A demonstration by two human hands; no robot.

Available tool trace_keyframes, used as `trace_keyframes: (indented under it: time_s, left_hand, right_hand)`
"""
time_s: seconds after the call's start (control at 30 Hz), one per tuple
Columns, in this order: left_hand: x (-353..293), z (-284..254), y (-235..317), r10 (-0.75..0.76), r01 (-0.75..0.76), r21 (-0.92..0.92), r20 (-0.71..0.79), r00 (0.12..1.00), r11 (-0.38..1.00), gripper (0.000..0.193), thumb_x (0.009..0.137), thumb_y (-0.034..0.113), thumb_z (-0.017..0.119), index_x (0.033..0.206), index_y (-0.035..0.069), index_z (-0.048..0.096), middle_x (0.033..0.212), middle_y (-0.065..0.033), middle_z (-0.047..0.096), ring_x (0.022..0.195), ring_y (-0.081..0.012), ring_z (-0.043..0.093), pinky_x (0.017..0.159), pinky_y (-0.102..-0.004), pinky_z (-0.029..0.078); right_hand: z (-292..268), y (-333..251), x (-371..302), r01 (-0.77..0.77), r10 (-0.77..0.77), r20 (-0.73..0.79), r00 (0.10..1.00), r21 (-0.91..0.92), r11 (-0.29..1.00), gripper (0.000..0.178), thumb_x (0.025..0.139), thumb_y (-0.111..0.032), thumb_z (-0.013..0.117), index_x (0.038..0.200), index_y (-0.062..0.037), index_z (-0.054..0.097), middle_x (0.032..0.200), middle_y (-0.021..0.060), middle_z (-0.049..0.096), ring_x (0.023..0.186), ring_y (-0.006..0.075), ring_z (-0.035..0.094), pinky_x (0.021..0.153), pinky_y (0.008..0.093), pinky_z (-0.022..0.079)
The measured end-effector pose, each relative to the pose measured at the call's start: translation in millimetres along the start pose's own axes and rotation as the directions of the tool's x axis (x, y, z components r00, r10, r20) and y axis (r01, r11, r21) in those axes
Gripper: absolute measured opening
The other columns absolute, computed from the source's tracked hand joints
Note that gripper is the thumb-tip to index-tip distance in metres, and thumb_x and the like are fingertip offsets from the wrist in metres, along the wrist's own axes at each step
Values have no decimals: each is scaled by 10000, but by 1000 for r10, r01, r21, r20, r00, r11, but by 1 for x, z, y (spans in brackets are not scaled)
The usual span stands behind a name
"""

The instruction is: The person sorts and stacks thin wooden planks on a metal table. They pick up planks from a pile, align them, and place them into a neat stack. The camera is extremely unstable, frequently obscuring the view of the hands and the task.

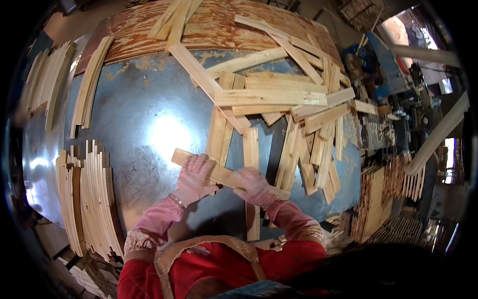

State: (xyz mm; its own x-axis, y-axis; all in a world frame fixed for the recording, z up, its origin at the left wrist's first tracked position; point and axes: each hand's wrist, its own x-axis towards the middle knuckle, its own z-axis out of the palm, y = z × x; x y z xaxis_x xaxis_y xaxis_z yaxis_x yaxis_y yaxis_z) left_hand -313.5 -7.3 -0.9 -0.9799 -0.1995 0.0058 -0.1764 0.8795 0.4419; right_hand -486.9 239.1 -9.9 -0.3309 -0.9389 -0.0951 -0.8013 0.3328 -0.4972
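A short wooden board (223,175) lies slantwise in front of me, across other boards on the metal-topped table. My left hand (194,174) is on its left part, fingers laid over the board and thumb spread along the near edge. Farther right, my right hand (252,185) is closed around the same board, and the board's right end (279,192) shows past it. Beneath lie a lengthwise board (252,149) by my right hand and another board (216,132) running away between my hands.
A loose heap of boards (271,97) covers the table's far right. Stacked strips (94,199) stand in rows at the left, with more strips (92,82) behind. The blue-grey tabletop (134,104) meets a worn wooden sheet (127,30) at the back. Machinery (393,74) stands right.
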Motion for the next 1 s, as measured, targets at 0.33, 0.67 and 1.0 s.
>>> trace_keyframes:
  time_s: [0.33,0.67,1.0]
  left_hand:
    - [-27,7,-17,199,-224,112,199,960,968,678,705,576,861,1197,141,692,1136,-83,679,1169,-306,645,1103,-481,466]
    - [-322,-63,-80,-696,859,-219,511,505,463,719,972,567,726,1423,14,633,1157,-224,779,1164,-402,729,1011,-468,564]
    - [-473,-17,-147,-776,847,395,-380,503,356,821,962,417,750,1655,133,415,1699,-161,413,1608,-344,323,1371,-571,104]
  right_hand:
    - [97,-46,-153,-473,502,-491,712,192,860,809,963,-311,781,1625,7,439,1454,257,616,1323,489,580,1137,562,457]
    - [135,-79,-130,-798,741,-370,560,-2,602,1033,795,-481,892,1630,-90,427,1554,243,558,1400,483,548,1181,561,444]
    - [110,-146,-49,46,637,120,761,970,-238,380,977,-196,749,1301,-8,691,1191,96,759,1127,262,723,1044,393,578]
